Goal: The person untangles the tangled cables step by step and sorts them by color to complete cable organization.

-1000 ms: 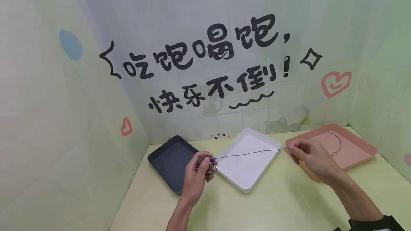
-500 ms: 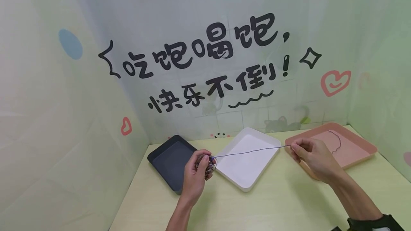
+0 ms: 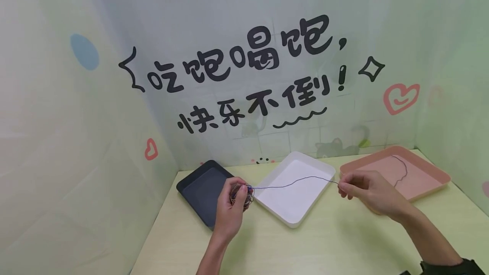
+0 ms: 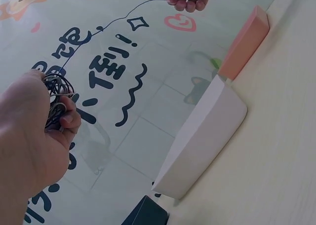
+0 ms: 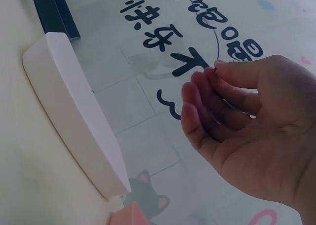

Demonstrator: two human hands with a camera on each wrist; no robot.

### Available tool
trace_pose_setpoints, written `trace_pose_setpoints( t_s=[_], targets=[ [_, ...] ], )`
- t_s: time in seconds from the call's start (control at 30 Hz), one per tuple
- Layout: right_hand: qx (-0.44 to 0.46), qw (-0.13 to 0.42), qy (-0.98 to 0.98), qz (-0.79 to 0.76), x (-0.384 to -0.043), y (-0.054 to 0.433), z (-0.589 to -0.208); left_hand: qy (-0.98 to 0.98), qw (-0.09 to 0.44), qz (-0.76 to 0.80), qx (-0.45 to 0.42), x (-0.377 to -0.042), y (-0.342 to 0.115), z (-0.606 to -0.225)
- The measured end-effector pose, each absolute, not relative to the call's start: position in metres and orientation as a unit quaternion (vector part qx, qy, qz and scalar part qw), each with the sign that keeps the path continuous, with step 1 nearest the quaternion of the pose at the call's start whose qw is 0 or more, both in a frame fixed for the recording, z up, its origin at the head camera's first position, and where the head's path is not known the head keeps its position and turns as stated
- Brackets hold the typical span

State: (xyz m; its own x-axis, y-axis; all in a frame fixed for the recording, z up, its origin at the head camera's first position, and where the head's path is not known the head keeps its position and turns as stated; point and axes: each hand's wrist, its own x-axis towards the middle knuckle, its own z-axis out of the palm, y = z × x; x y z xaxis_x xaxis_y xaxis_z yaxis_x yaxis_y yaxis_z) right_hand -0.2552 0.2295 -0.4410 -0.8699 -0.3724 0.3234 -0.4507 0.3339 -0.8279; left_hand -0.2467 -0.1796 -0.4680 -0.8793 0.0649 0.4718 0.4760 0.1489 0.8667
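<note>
From here I see the left hand (image 3: 228, 213) clasping a tangled wire bundle (image 4: 59, 87) above the tabletop (image 3: 317, 245); well apart, the right hand (image 3: 368, 190) pinches one slack blue wire (image 3: 311, 177) from it. Tugging sharply might tighten the tangle; pinching loosely might drop the strand.

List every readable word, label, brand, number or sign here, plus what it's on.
"吃饱喝饱," upper line, black print on the backdrop.
"快乐不倒!" lower line, same backdrop.
Nothing readable on the dark tray, white tray, pink tray or wire bundle.
</note>
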Motion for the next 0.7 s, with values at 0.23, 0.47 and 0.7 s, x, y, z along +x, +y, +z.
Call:
trace_pose_setpoints(
  t_s=[0.23,0.47,0.7],
  targets=[
    [0.214,0.178,-0.887,0.368,-0.249,0.214,-0.428,-0.76,0.243,-0.571,-0.195,-0.251,-0.171,-0.473],
    [0.307,0.381,-0.818,0.304,-0.243,0.163,-0.426,-0.773,0.238,-0.556,-0.19,-0.25,-0.161,-0.473],
    [0.417,0.371,-0.776,0.292,-0.247,0.112,-0.442,-0.733,0.129,-0.635,-0.205,-0.24,-0.148,-0.464]
  ],
)
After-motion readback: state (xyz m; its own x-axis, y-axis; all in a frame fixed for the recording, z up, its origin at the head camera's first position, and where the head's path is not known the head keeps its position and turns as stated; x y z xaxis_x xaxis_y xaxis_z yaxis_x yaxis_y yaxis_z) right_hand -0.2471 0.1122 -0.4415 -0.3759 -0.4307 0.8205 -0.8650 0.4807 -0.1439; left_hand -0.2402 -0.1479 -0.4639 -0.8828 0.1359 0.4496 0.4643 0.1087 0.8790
